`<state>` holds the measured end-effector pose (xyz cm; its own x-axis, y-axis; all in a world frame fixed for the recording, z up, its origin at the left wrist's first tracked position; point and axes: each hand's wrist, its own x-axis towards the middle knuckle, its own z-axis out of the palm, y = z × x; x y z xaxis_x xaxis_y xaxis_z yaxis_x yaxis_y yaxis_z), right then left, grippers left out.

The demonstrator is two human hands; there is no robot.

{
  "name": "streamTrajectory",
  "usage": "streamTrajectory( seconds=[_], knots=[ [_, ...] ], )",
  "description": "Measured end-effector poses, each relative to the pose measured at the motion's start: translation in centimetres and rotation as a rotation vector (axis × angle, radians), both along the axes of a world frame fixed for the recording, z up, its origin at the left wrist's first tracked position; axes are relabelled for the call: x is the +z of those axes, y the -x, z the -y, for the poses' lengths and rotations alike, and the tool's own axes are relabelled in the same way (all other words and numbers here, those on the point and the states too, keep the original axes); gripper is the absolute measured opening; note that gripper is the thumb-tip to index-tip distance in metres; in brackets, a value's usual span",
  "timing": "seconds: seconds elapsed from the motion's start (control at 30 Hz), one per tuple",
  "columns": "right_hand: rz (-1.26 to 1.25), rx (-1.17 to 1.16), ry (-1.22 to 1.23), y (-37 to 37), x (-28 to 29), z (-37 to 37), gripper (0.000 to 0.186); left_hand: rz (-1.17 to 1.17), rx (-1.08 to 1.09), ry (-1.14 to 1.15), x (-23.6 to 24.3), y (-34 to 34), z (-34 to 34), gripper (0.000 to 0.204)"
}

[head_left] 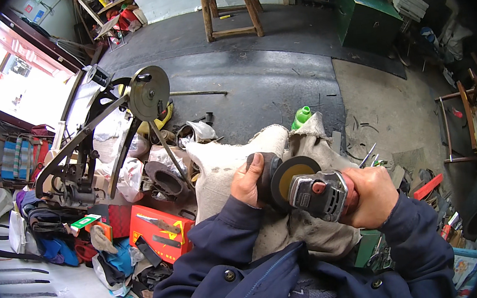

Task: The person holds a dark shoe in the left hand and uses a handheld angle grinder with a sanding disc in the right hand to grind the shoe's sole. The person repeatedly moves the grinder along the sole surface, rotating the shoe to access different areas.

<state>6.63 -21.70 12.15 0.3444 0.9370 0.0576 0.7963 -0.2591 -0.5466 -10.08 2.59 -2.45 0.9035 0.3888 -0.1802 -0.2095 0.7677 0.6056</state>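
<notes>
The right hand (373,192) is wrapped tight around a small grey and red power grinder (316,197) with a round dark disc (309,163) that has a yellow-brown middle. The left hand (244,182) grips a black, rounded piece (265,184) that looks a bit like a shoe, with its thumb pointing up. The hands are apart, with the disc and the black piece between them, just over the person's lap. The disc is right beside the black piece, but I cannot tell if they touch. A dirty, pale grey-brown cloth (216,160) covers the lap. Just past it, on the far side, is a bright green plastic bottle (301,119). On the left stands a dark metal machine (73,191) with a big round grey wheel (144,104) at its top. Near on the left, a shiny red box (154,244) sits by a messy pile of bags and cloth. Far away there is a wooden stool (234,31) with a blue seat, and to its right is a dark green box (368,19). On the right, a red strip (428,187) lies in a heap of bits.
</notes>
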Motion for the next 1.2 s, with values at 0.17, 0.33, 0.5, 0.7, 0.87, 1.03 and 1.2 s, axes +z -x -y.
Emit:
streamTrajectory(
  seconds=[0.17, 0.33, 0.5, 0.7, 0.87, 1.03, 1.2],
  knots=[
    [-0.076, -0.072, -0.01, -0.3, 0.1, -0.1, 0.053, -0.018, -0.003, -0.063, 0.4, 0.1, 0.2, 0.048],
    [-0.356, -0.234, -0.003, -0.6, 0.4, 0.0, 0.056, 0.027, -0.043, 0.016, -0.3, -0.1, -0.7, 0.051],
    [-0.253, -0.187, 0.01, -0.7, 0.4, 0.4, 0.054, 0.03, -0.002, 0.11, -1.6, -0.5, -1.2, 0.055],
    [-0.091, -0.061, 0.0, 0.0, -0.6, -0.1, 0.059, 0.06, -0.057, 0.223, -1.3, -0.5, -1.3, 0.058],
    [-0.035, -0.033, -0.016, -0.1, -0.2, -0.8, 0.053, -0.026, 0.01, 0.119, 0.2, -0.6, -0.6, 0.049],
    [-0.169, -0.079, 0.023, -0.4, 0.1, -0.8, 0.054, -0.04, 0.003, -0.008, 1.1, -0.6, -0.1, 0.046],
    [-0.436, -0.154, 0.077, -1.6, -0.3, -0.3, 0.054, -0.062, -0.071, -0.168, 1.3, 0.1, -0.1, 0.051]
  ],
)
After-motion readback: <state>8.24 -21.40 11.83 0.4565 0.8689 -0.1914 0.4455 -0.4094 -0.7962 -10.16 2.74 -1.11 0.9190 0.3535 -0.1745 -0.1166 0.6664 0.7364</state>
